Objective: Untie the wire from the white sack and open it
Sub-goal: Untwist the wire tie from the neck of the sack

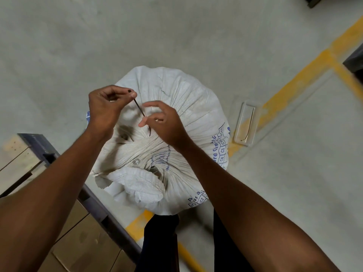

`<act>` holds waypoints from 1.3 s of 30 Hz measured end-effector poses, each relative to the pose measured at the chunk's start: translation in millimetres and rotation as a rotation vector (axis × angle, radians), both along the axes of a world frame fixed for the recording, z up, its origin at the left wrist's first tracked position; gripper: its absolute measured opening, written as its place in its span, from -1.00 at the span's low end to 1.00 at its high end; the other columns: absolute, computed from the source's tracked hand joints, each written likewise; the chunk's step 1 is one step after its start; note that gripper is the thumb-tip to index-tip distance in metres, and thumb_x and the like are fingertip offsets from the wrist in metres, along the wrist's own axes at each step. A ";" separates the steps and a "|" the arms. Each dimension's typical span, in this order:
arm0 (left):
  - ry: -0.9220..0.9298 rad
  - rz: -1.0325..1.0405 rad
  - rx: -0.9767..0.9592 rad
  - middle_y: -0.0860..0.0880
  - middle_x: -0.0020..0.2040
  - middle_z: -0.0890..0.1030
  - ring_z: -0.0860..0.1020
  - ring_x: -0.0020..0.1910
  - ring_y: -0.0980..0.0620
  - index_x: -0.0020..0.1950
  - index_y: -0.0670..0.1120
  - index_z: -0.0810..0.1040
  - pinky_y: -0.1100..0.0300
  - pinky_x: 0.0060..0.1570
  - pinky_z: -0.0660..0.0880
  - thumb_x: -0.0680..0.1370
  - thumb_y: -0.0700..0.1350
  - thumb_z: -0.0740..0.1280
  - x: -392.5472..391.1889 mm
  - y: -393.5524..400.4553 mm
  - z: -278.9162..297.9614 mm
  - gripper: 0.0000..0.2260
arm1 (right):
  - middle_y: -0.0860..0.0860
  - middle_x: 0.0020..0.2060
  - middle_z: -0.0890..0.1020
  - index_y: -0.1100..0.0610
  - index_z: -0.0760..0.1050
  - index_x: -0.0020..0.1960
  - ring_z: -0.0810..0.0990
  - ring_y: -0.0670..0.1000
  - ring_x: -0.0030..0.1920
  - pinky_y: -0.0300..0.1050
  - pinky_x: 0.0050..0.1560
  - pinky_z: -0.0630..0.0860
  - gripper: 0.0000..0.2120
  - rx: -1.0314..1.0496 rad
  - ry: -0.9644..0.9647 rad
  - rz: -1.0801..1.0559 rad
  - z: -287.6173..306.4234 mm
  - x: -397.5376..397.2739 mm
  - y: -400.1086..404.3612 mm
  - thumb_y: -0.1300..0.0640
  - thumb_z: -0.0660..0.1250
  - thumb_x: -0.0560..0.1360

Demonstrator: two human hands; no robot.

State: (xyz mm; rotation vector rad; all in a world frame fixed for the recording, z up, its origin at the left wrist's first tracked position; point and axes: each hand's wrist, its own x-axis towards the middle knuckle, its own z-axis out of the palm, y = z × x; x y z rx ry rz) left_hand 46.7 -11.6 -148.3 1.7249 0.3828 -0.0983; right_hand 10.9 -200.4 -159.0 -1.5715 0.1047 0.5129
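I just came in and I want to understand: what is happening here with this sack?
A person stands over a white sack on the floor and works on the dark wire at its gathered top. The left hand pinches the upper end of the wire, and the right hand holds it lower down, near the neck. The wire looks mostly straightened and lifted, but its lower end still seems to sit in the folds. The sack is not yet open.

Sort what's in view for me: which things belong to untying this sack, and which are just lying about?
In the job:
white sack, neck gathered
dark wire, one end pinched by the left hand
right hand, at the wire's lower part

Lying about:
clear flat case on the floor
cardboard boxes
yellow floor line
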 end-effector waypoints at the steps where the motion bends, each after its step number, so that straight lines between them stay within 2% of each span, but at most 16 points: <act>1: -0.009 0.021 -0.007 0.05 -0.16 0.78 0.71 -0.11 0.06 -0.03 -0.17 0.72 0.16 0.09 0.61 0.44 -0.24 0.61 5.0 -0.4 0.5 -0.85 | 0.17 -0.14 0.78 0.22 0.52 0.31 0.45 -0.20 -0.51 -0.39 -0.30 0.42 -0.69 0.061 0.018 -0.025 6.5 2.3 -8.0 0.31 0.40 0.58; 2: -0.012 0.038 -0.010 0.05 -0.16 0.78 0.72 -0.11 0.06 -0.05 -0.16 0.72 0.15 0.10 0.62 0.44 -0.24 0.61 9.3 -1.5 0.8 -0.86 | 0.17 -0.14 0.78 0.22 0.52 0.29 0.43 -0.15 -0.50 -0.33 -0.32 0.42 -0.72 0.121 0.053 -0.042 12.2 4.4 -17.2 0.28 0.39 0.59; 4: -0.003 0.049 0.000 0.04 -0.16 0.78 0.72 -0.13 0.06 -0.09 -0.14 0.72 0.15 0.07 0.62 0.43 -0.24 0.62 15.4 -8.3 0.8 -0.87 | 0.18 -0.06 0.78 0.23 0.58 0.19 0.34 -0.09 -0.49 -0.25 -0.45 0.26 -0.83 0.248 0.137 -0.073 19.0 6.9 -36.7 0.23 0.33 0.63; 6: 0.019 0.016 0.016 0.03 -0.18 0.78 0.72 -0.16 0.06 -0.10 -0.13 0.73 0.18 0.03 0.62 0.42 -0.24 0.63 19.7 -22.9 1.1 -0.87 | 0.16 0.04 0.76 0.19 0.67 0.12 0.31 -0.05 -0.46 -0.14 -0.42 0.11 -0.79 0.351 0.198 -0.134 19.9 4.5 -56.2 0.21 0.26 0.64; 8: 0.048 -0.031 0.045 0.03 -0.18 0.78 0.72 -0.18 0.06 -0.11 -0.12 0.74 0.19 -0.01 0.62 0.42 -0.23 0.63 21.0 -44.6 0.5 -0.88 | 0.20 0.01 0.74 0.18 0.71 0.11 0.33 -0.02 -0.43 -0.08 -0.38 0.11 -0.79 0.337 0.221 -0.263 18.0 -0.5 -73.5 0.21 0.30 0.61; 11: 0.077 -0.112 0.151 0.00 -0.16 0.78 0.73 -0.15 -0.01 -0.15 -0.04 0.77 0.01 0.04 0.67 0.41 -0.14 0.64 18.2 -85.0 -6.2 -0.91 | 0.12 -0.13 0.78 0.20 0.72 0.03 0.35 -0.02 -0.42 -0.11 -0.40 0.19 -0.85 0.156 0.253 -0.589 6.1 -8.3 -93.8 0.16 0.40 0.60; 14: 0.101 -0.246 0.288 0.12 -0.22 0.76 0.73 -0.15 0.04 -0.22 0.14 0.76 -0.10 0.10 0.65 0.38 0.07 0.60 11.2 -134.6 -13.3 -0.93 | -0.03 -0.34 0.72 0.07 0.75 -0.15 0.54 -0.08 -0.35 -0.05 -0.23 0.45 -0.81 -0.093 0.296 -0.871 -18.2 -15.3 -123.4 0.18 0.37 0.53; 16: 0.081 -0.371 0.392 0.23 -0.26 0.73 0.70 -0.15 0.17 -0.26 0.22 0.71 -0.11 0.16 0.61 0.39 0.17 0.54 6.8 -171.6 -17.3 -0.92 | -0.09 -0.29 0.74 0.00 0.74 -0.20 0.65 -0.06 -0.30 0.11 -0.12 0.65 -0.79 -0.199 0.313 -0.978 -36.0 -19.2 -153.5 0.17 0.34 0.45; 19: 0.026 -0.515 0.525 0.31 -0.28 0.68 0.66 -0.17 0.20 -0.24 0.19 0.74 -0.21 0.30 0.48 0.45 0.13 0.51 4.7 -229.2 -33.1 -0.91 | -0.10 -0.25 0.75 0.02 0.76 -0.13 0.68 -0.08 -0.26 0.18 0.01 0.70 -0.81 -0.321 0.354 -1.062 -57.1 -21.8 -211.1 0.18 0.37 0.50; 21: -0.013 -0.563 0.597 0.23 -0.22 0.73 0.67 -0.11 0.13 -0.19 0.13 0.77 -0.17 0.32 0.41 0.50 0.07 0.51 3.7 -268.8 -52.9 -0.91 | -0.06 -0.13 0.75 0.07 0.75 -0.03 0.68 -0.07 -0.11 0.08 0.15 0.64 -0.84 -0.493 0.316 -1.061 -76.3 -22.0 -253.7 0.18 0.38 0.55; 24: -0.099 -0.641 0.742 0.13 -0.10 0.77 0.62 0.03 0.01 -0.11 0.13 0.78 -0.06 0.20 0.31 0.56 0.07 0.49 4.9 -333.9 -94.0 -0.91 | 0.01 0.08 0.69 0.04 0.70 0.01 0.65 0.08 0.13 0.06 0.20 0.59 -0.89 -0.678 0.274 -1.052 -114.5 -19.3 -318.9 0.15 0.40 0.56; 28: -0.081 -0.688 0.803 0.11 0.08 0.75 0.55 0.20 -0.03 0.02 0.16 0.77 -0.01 0.18 0.27 0.59 0.07 0.45 14.3 -421.2 -182.5 -0.91 | 0.03 0.42 0.56 0.05 0.73 -0.02 0.50 0.12 0.39 0.09 0.35 0.48 -0.87 -0.910 0.212 -0.798 -194.4 -14.7 -396.1 0.10 0.40 0.58; 31: -0.010 -0.640 0.805 0.07 0.42 0.59 0.38 0.53 -0.10 -0.03 0.18 0.76 -0.18 0.43 0.22 0.55 0.06 0.50 20.6 -472.8 -266.0 -0.95 | 0.17 0.61 0.35 0.04 0.76 -0.04 0.29 0.28 0.59 0.25 0.46 0.34 -0.90 -0.989 0.122 -0.529 -274.4 -14.4 -436.8 0.12 0.44 0.55; 33: 0.046 -0.638 0.850 0.00 0.60 0.41 0.18 0.67 -0.17 -0.05 0.17 0.76 -0.38 0.54 0.02 0.54 0.08 0.51 21.8 -495.1 -325.9 -0.96 | 0.18 0.66 0.24 0.03 0.77 -0.02 0.17 0.35 0.64 0.28 0.47 0.29 -0.91 -1.018 0.100 -0.402 -329.7 -14.1 -453.0 0.10 0.47 0.54; 36: 0.081 -0.635 0.901 -0.04 0.65 0.34 0.09 0.70 -0.20 -0.09 0.14 0.75 -0.51 0.49 -0.18 0.55 0.21 0.46 23.0 -513.2 -404.1 -0.82 | 0.16 0.69 0.12 0.04 0.76 0.00 0.02 0.35 0.67 0.37 0.53 0.17 -0.88 -0.994 0.145 -0.334 -399.7 -12.1 -463.3 0.08 0.44 0.58; 39: 0.050 -0.713 0.982 -0.05 0.68 0.28 0.04 0.70 -0.20 -0.07 0.13 0.76 -0.54 0.48 -0.21 0.59 0.24 0.38 23.6 -517.1 -460.9 -0.74 | 0.12 0.71 0.00 0.08 0.72 -0.01 -0.12 0.32 0.69 0.46 0.57 -0.01 -0.80 -1.018 0.207 -0.268 -450.2 -11.4 -464.0 0.04 0.35 0.64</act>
